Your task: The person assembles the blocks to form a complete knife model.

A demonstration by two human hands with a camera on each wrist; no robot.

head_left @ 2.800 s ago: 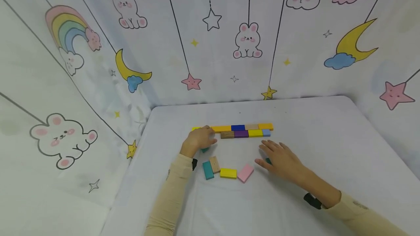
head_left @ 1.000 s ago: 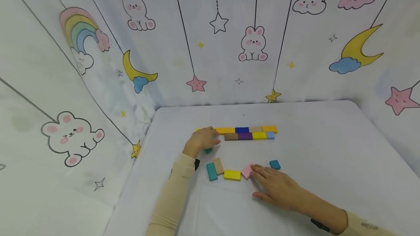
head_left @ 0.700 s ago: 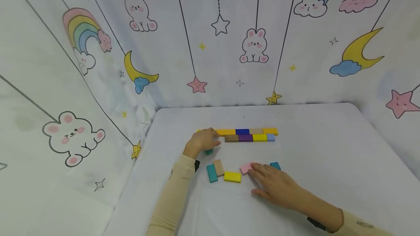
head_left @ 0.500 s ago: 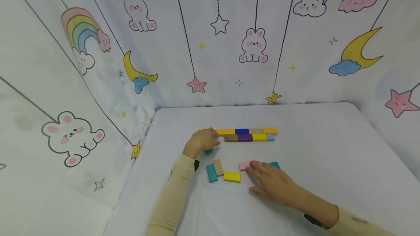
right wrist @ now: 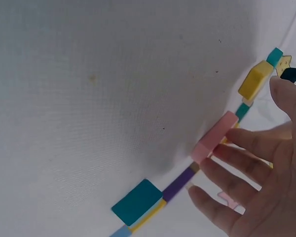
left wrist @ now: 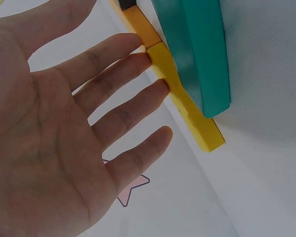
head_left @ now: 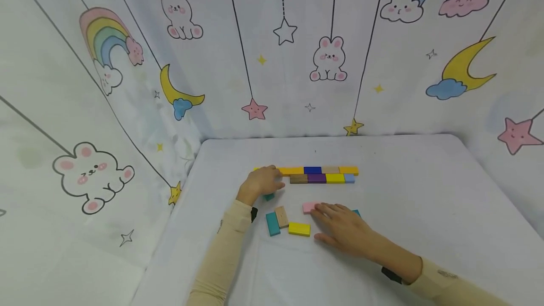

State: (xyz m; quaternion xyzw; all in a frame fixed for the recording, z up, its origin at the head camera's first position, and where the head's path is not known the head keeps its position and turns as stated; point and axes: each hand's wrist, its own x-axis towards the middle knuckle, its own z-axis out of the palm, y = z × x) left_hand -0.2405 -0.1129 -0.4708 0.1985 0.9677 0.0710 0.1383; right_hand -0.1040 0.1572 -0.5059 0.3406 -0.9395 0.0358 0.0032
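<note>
My left hand [head_left: 261, 183] rests at the left end of the back row of wooden blocks, its straight fingertips touching the yellow block [left wrist: 202, 131] and an orange block beside it. A teal block [left wrist: 207, 59] lies just in front of this hand. My right hand [head_left: 345, 229] is spread low over the table, and its extended fingertips touch the pink block [head_left: 309, 208], seen side-on in the right wrist view [right wrist: 216, 136]. Another teal block [right wrist: 138, 201] lies beyond that hand, mostly covered by it in the head view.
Along the back row are a dark blue block [head_left: 312, 170] and orange ones. Before it stands a shorter row with brown [head_left: 299, 179], purple [head_left: 316, 178], yellow and light blue blocks. Nearer lie a teal block [head_left: 273, 224], a plain wooden block [head_left: 282, 217] and a yellow block [head_left: 299, 229].
My right hand has come from beside the right teal block to the pink block. Under its fingers the pink block has turned crosswise and slid left and away. My left hand stays put.
</note>
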